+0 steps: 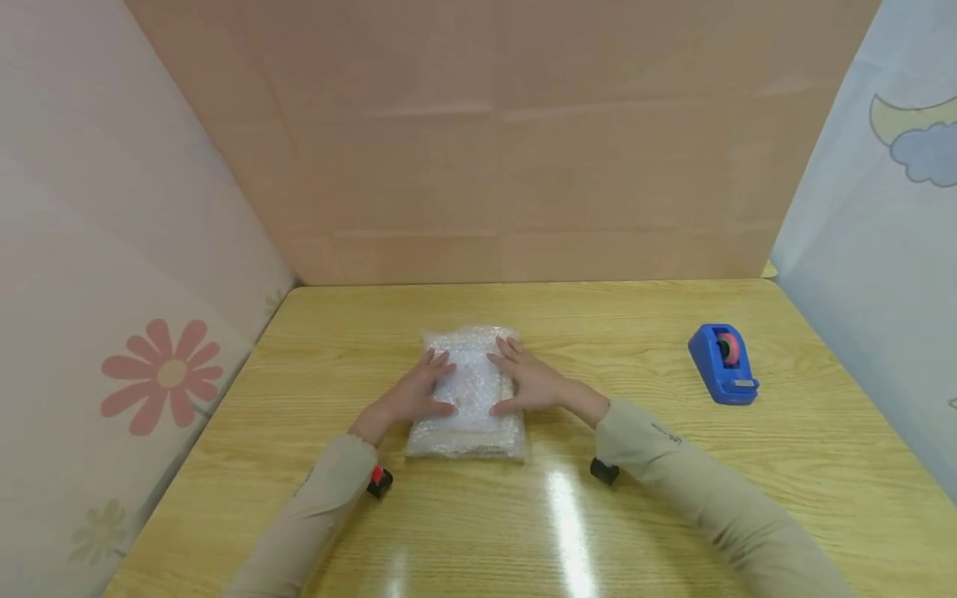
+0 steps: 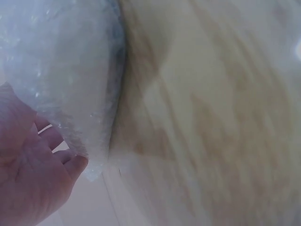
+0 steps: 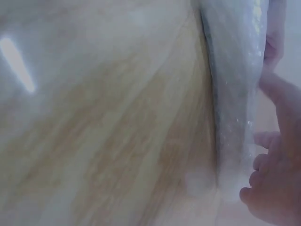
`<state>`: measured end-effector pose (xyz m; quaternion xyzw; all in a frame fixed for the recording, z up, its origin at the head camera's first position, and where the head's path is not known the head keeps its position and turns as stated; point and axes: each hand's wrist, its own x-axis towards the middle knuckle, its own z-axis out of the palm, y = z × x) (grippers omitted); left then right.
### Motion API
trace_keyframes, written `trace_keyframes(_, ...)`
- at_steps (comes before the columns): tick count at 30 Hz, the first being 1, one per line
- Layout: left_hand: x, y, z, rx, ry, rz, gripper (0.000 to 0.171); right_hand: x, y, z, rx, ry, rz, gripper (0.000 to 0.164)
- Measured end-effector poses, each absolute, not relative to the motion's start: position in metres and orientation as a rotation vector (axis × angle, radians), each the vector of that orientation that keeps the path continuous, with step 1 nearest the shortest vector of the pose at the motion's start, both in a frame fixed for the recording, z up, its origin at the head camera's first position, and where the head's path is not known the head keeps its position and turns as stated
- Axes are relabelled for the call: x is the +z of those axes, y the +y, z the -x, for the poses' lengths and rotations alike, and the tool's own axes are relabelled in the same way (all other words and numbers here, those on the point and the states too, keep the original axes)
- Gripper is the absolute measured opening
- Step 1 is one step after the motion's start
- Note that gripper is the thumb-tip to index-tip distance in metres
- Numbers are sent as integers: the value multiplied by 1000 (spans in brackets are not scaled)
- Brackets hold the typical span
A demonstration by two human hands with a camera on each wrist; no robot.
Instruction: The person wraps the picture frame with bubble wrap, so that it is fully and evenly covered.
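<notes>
A flat rectangular package in clear bubble wrap (image 1: 471, 390) lies on the wooden table, a pale item showing through the film. My left hand (image 1: 415, 394) rests on its left side, fingers spread and thumb extended toward the middle. On the opposite side my right hand (image 1: 534, 384) lies with its fingers spread over the right edge of the wrap. In the left wrist view the fingertips of the left hand (image 2: 42, 160) touch the wrap's edge. The right wrist view shows the right hand (image 3: 277, 165) against the package's side.
A blue tape dispenser (image 1: 723, 365) with a pink roll stands at the right of the table (image 1: 635, 332). Black wrist devices show beneath both sleeves. A brown sheet (image 1: 508, 166) hangs behind the table, with patterned curtains on both sides.
</notes>
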<state>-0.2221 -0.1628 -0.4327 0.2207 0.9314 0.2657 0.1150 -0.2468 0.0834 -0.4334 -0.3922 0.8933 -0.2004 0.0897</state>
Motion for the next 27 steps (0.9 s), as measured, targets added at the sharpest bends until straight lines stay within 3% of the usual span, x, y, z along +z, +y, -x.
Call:
trace_keyframes(8,-433,-160,226,775,2738,-711,71,-435,78,222,-627,2523,1373,59)
trace_keyframes(16,-432,-159,225,782,2739,-708,71,-441,74,216,-582,2552,1385,55)
trace_keyframes(27,-437,-164,225,685,2789,-731,75,-439,69,219,-528,2545,1395,63)
